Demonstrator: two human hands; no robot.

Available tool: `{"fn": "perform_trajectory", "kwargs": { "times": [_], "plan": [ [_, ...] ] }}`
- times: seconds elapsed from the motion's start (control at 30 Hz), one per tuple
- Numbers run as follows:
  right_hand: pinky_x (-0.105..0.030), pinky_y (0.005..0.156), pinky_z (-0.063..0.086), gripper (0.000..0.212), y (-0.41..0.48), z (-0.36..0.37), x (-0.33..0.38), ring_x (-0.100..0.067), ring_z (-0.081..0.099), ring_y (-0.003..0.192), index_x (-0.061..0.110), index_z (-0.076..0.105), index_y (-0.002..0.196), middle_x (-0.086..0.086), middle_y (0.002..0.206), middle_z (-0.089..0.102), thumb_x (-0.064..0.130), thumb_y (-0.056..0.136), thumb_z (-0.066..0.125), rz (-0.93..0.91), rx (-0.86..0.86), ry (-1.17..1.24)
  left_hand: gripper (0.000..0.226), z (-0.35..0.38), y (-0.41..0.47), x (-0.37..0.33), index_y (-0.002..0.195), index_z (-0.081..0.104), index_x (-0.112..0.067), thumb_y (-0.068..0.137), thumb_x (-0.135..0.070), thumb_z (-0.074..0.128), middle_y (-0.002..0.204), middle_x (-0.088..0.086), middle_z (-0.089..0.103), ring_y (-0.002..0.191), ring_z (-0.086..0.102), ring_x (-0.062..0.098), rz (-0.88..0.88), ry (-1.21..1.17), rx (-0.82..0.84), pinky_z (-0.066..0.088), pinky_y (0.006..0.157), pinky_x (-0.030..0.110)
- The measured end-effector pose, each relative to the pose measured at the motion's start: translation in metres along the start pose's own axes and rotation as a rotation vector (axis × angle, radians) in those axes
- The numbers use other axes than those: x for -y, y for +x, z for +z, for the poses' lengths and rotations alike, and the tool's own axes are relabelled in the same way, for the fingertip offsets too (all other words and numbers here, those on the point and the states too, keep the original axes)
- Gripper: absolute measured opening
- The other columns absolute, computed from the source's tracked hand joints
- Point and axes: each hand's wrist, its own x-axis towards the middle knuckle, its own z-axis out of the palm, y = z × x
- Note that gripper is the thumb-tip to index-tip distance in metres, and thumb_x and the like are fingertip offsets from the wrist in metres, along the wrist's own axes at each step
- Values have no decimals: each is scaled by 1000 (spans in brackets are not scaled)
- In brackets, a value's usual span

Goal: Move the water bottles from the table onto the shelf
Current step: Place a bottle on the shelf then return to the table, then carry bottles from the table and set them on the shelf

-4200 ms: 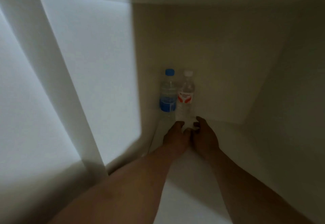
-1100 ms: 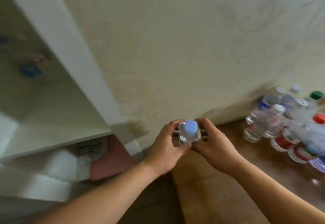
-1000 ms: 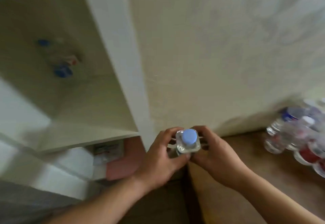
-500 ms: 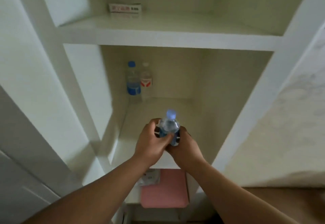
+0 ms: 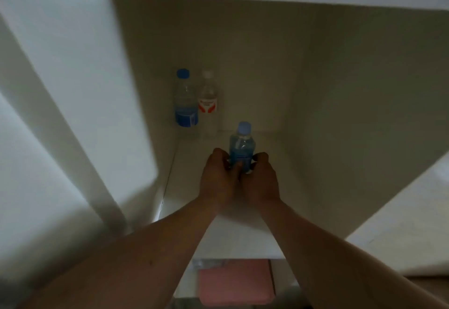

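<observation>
Both hands, left hand [image 5: 218,182] and right hand [image 5: 261,182], have their fingers [image 5: 260,157] curled around an upright blue-capped bottle [image 5: 241,147] inside the shelf [image 5: 226,231] compartment. Two bottles [image 5: 195,104] stand in the back-left corner; open floor lies to the right.

Bare forearms and bare hands, there they are in shot.
The left forearm [image 5: 145,260] and the right forearm [image 5: 340,260] are both uncovered, broad in front of the shelf [image 5: 238,240] and tapering to slim wrists over it. Further into the shelf, the left hand [image 5: 218,182] and right hand [image 5: 261,182] are bare too, knuckles and fingers dim in the shadow. And look, one tiny dark speck on the left forearm, just in front of the shelf.
</observation>
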Motion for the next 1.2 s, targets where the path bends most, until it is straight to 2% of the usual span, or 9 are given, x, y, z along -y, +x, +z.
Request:
{"fn": "perform_trajectory", "kwargs": {
  "times": [0.13, 0.3, 0.5, 0.73, 0.83, 0.9, 1.0, 1.1, 1.2],
  "plan": [
    [-31, 72, 50, 26, 37, 21, 6, -21, 67, 92, 22, 49, 111, -2, 108, 67, 21, 97, 71, -5, -3, 110, 17, 3, 37, 6, 112, 54, -17, 103, -28, 63, 91, 2, 66, 90, 69, 27, -38, 6, 11, 53, 74, 38],
    [-30, 104, 49, 61, 74, 37, 6, -20, 63, 126, 30, 40, 159, 3, 143, 61, 20, 103, 63, -35, 142, 141, 56, 1, 74, 19, 161, 36, -36, 107, -38, 53, 151, -3, 58, 134, 59, 23, -63, 53, 105, 46, 116, 39],
    [-39, 117, 45, 80, 102, 46, 4, -30, 57, 134, 53, 10, 165, -9, 155, 53, 42, 101, 58, -12, 215, -83, 53, 6, 91, 29, 161, 35, -25, 110, -30, 47, 145, 11, 63, 123, 64, 30, 21, 225, 79, 49, 112, 45],
    [-45, 126, 30, 94, 123, 45, 10, -33, 35, 151, 36, -10, 168, -6, 170, 32, 47, 104, 57, -37, 347, -349, 48, 12, 90, 29, 153, 47, -15, 107, -28, 51, 148, 8, 55, 127, 57, 22, 151, 517, 13, 41, 107, 27],
    [-41, 128, 29, 91, 114, 41, -1, -29, 37, 153, 28, 1, 170, -6, 171, 32, 33, 103, 62, -41, 288, -158, 41, 15, 91, 36, 142, 57, -11, 104, -28, 55, 140, 9, 60, 118, 60, 23, 148, 512, -34, 44, 104, 31],
    [-32, 122, 35, 71, 94, 42, -16, -24, 46, 145, 19, 27, 167, -6, 160, 49, 16, 103, 58, -105, 105, -110, 34, 19, 92, 46, 130, 64, -7, 101, -23, 59, 127, 13, 66, 114, 64, 30, 202, 601, -63, 48, 103, 40],
    [-26, 106, 42, 47, 74, 39, -26, -22, 57, 129, 15, 54, 148, -6, 139, 63, 12, 101, 57, -166, -61, -167, 6, 24, 89, 50, 91, 69, -11, 87, -15, 69, 90, 10, 67, 84, 66, 32, 292, 692, -119, 51, 76, 41],
    [-19, 103, 35, 42, 66, 29, -27, -24, 55, 130, 12, 60, 141, -7, 141, 59, 7, 100, 56, -181, 63, -258, 6, 27, 76, 48, 81, 67, -15, 82, -20, 66, 82, 7, 66, 75, 65, 29, 375, 739, -47, 52, 66, 40],
    [-6, 95, 28, 41, 54, 5, -20, -27, 52, 139, 7, 57, 146, -11, 151, 53, 6, 104, 55, -151, 235, -316, 16, 27, 53, 39, 105, 73, -14, 94, -22, 63, 106, 8, 71, 97, 68, 32, 366, 724, 33, 52, 86, 44]
  ]
}}
